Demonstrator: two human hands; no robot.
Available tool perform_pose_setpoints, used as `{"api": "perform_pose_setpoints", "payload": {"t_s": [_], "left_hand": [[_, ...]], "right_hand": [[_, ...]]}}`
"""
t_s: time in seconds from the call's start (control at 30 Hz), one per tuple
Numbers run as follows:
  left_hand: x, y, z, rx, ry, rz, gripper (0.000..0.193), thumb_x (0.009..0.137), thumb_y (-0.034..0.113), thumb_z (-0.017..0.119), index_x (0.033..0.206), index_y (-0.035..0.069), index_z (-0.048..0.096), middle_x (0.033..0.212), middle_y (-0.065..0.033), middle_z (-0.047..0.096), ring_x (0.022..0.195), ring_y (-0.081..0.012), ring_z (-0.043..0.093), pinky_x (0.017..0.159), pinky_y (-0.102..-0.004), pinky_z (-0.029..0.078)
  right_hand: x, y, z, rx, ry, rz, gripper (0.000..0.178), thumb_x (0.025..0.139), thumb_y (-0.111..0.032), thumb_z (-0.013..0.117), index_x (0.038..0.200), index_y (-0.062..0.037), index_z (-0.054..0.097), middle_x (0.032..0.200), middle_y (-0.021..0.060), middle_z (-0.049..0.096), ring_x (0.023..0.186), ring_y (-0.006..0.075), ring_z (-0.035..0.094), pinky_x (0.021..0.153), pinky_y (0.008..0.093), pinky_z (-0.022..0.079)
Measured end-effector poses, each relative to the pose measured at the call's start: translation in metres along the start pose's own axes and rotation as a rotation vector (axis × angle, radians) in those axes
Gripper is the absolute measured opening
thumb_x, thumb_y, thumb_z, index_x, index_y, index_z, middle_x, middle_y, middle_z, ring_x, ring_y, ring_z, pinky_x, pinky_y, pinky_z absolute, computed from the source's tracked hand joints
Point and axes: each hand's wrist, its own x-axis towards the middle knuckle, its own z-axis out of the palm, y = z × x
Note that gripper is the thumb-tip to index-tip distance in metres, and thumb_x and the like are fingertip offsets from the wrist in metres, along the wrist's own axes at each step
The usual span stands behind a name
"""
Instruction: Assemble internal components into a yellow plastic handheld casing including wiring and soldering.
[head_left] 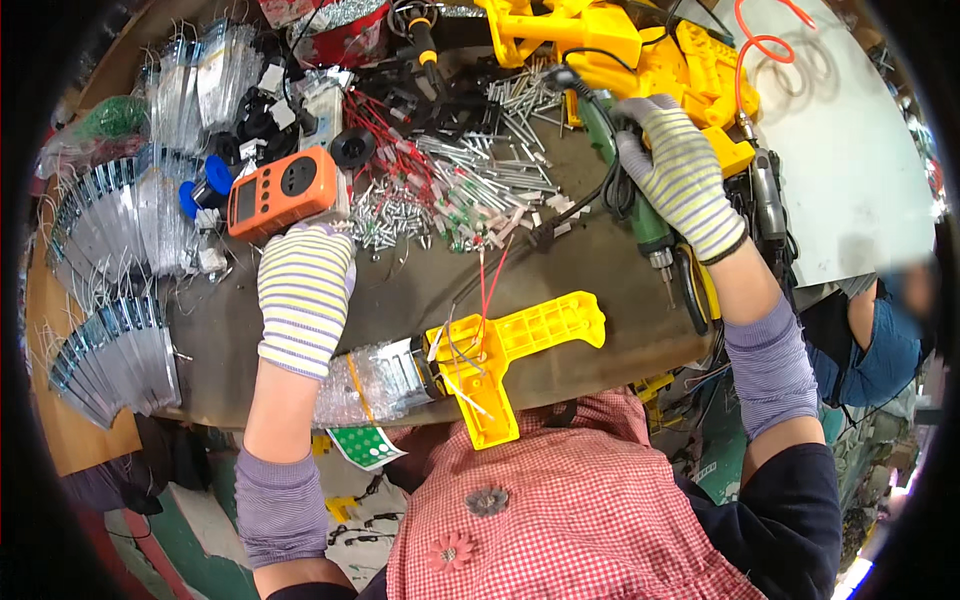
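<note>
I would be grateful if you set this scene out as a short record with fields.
Left hand: gloved, just below the orange meter; grip unclear
Right hand: gloved, at the green power tool; grip unclear
Near edge of table: yellow casing with red wires
Beyond: silver screws, piled loosely

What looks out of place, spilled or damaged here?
The yellow housing's lower end seems to jut past the near edge of the bench, so it could get bumped. Loose screws lie heaped beside tangled red wires, which risks mixing parts. No clear damage visible.
</note>
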Motion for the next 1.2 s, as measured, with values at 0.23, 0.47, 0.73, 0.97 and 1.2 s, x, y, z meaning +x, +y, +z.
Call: {"api": "perform_pose_setpoints", "payload": {"t_s": [0.23, 0.47, 0.73, 0.97, 1.2], "left_hand": [[-0.011, -0.007, -0.016, 0.119, -0.001, -0.024, 0.012, 0.076, 0.016, 0.072, 0.086, 0.012, 0.068, 0.083, -0.0089, 0.064, 0.085, -0.0292, 0.064, 0.076, -0.0439, 0.050], [-0.013, 0.007, -0.007, -0.069, 0.060, -0.064, 0.019, 0.078, 0.019, 0.069, 0.095, 0.014, 0.069, 0.093, -0.0070, 0.065, 0.095, -0.0264, 0.064, 0.080, -0.0418, 0.051], [0.136, -0.003, -0.044, -0.169, 0.325, -0.098, 0.027, 0.079, 0.020, 0.075, 0.102, 0.006, 0.069, 0.121, -0.0170, 0.062, 0.114, -0.0365, 0.058, 0.098, -0.0465, 0.047], [0.213, -0.033, -0.018, -0.324, 0.291, -0.574, 0.047, 0.086, 0.026, 0.066, 0.123, -0.001, 0.058, 0.125, -0.0216, 0.060, 0.114, -0.0376, 0.063, 0.097, -0.0439, 0.051], [0.214, -0.082, -0.024, -0.417, 0.076, -0.781, 0.060, 0.083, 0.040, 0.069, 0.119, -0.008, 0.063, 0.124, -0.0290, 0.064, 0.117, -0.0388, 0.063, 0.102, -0.0438, 0.050]], "right_hand": [[0.001, -0.105, -0.023, 0.280, -0.091, -0.555, 0.015, 0.080, -0.018, 0.063, 0.093, -0.0126, 0.067, 0.091, 0.0058, 0.063, 0.086, 0.0266, 0.063, 0.073, 0.0398, 0.052], [0.047, -0.088, 0.010, 0.035, -0.246, -0.227, 0.020, 0.082, -0.016, 0.065, 0.099, -0.0076, 0.067, 0.093, 0.0117, 0.066, 0.091, 0.0321, 0.064, 0.082, 0.0422, 0.052], [0.013, -0.097, 0.028, 0.345, -0.625, -0.417, 0.036, 0.071, -0.007, 0.067, 0.107, -0.0072, 0.070, 0.105, 0.0134, 0.066, 0.105, 0.0336, 0.061, 0.094, 0.0445, 0.048], [-0.005, -0.097, 0.035, 0.343, -0.534, -0.418, 0.024, 0.078, -0.025, 0.074, 0.097, -0.0118, 0.071, 0.098, 0.0084, 0.063, 0.097, 0.0315, 0.059, 0.087, 0.0433, 0.048], [-0.008, -0.102, 0.029, 0.328, -0.557, -0.403, 0.021, 0.079, -0.027, 0.074, 0.094, -0.0130, 0.071, 0.094, 0.0085, 0.062, 0.093, 0.0306, 0.059, 0.082, 0.0435, 0.049]]}}
